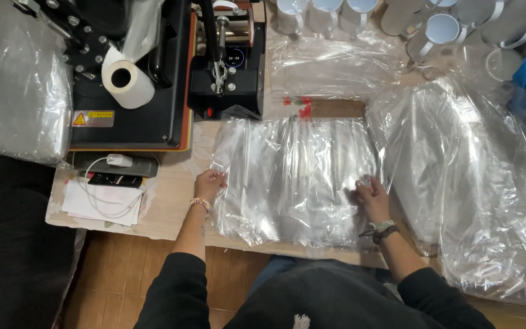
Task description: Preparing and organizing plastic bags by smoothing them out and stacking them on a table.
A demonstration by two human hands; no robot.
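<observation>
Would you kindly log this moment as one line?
left hand: on clear plastic bag edge | right hand: pressing bag flat | table

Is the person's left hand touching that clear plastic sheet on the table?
Touching: the head view shows the left hand with fingertips resting on the clear plastic sheet's left edge.

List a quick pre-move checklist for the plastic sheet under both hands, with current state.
1. Left hand on the clear plastic sheet, at its left edge: ok.
2. Right hand pressing the sheet near its right edge: ok.
3. Sheet lies flat: not ok, wrinkled.
4. Sheet free of the loose plastic pile on the right: cannot tell, edges overlap.
5. Sheet clear of the heat press: ok.
6. White mugs away from the hands: ok.
</observation>
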